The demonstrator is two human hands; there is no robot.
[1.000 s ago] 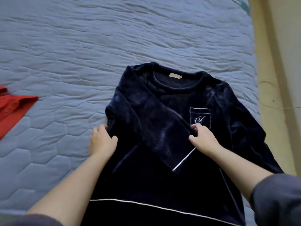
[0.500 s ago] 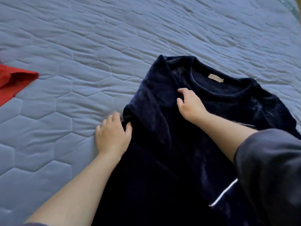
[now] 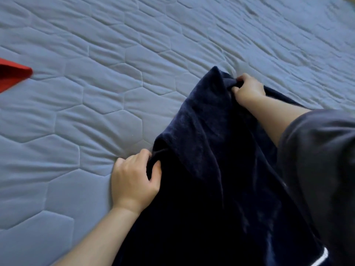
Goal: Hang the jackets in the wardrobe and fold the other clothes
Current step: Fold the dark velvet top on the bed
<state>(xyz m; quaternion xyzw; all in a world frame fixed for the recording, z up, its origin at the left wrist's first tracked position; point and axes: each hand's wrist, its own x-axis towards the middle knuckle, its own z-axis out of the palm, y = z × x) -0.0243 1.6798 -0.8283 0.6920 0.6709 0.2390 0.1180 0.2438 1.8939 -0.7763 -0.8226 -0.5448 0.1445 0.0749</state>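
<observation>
Both hands are on the cloth. The left hand pinches the near left edge of the navy velour top, thumb on top and fingers curled into a bunched fold. The right hand reaches further up and grips the upper end of the garment, fingers closed tight round a gathered bit of fabric. Between the two grips the left side of the top runs as a raised, slanting edge, lifted slightly off the bed.

So where does that leave the job? By my reading this is the middle of a fold on one garment: the top is spread on the bed, gripped along one side, and not yet a neat packet. Its lower end, with a strip of white piping, trails out of view at the bottom right, so it looks as if it has yet to be brought up. Whether the far side is tucked in I cannot tell, because the person's dark grey sleeve covers it.

Outward now. The top lies on a blue-grey quilted bedspread stitched in hexagons, rumpled in places. Well apart, at the left edge, a corner of a red garment pokes in, folded or not I cannot say. No wardrobe, hanger or jacket shows, so the hanging part cannot be judged.
</observation>
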